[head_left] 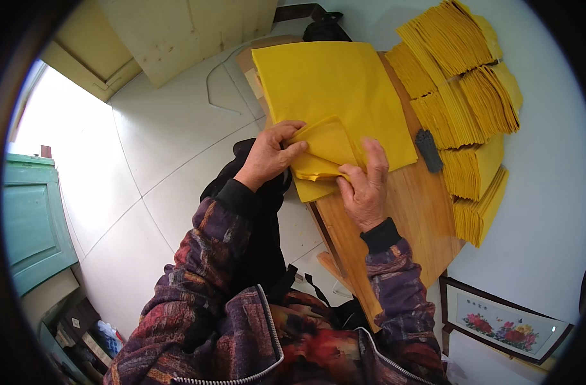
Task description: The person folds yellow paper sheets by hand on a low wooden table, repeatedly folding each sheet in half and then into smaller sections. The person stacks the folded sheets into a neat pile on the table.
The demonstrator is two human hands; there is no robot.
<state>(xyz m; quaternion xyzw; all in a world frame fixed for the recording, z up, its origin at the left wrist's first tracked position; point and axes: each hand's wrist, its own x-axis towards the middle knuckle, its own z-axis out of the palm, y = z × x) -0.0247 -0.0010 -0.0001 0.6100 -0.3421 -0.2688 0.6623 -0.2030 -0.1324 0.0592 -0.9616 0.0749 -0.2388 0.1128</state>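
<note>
A small folded yellow sheet [326, 144], paper or thin cloth, lies over a stack of large yellow sheets [344, 74] on the wooden table. My left hand [271, 154] pinches its left edge between thumb and fingers. At its lower right edge my right hand [368, 186] grips the folded layers, thumb below and index finger bent above. The undersides of both grips are hidden. Several folds show along the near edge of the sheet, between the two hands.
Bundles of folded yellow sheets [479, 102] stand in rows along the table's right side, by the wall. A dark grey glove [428, 151] lies beside the stack. The wooden table [402, 212] has its near edge by my body. A framed flower picture [505, 321] is at lower right.
</note>
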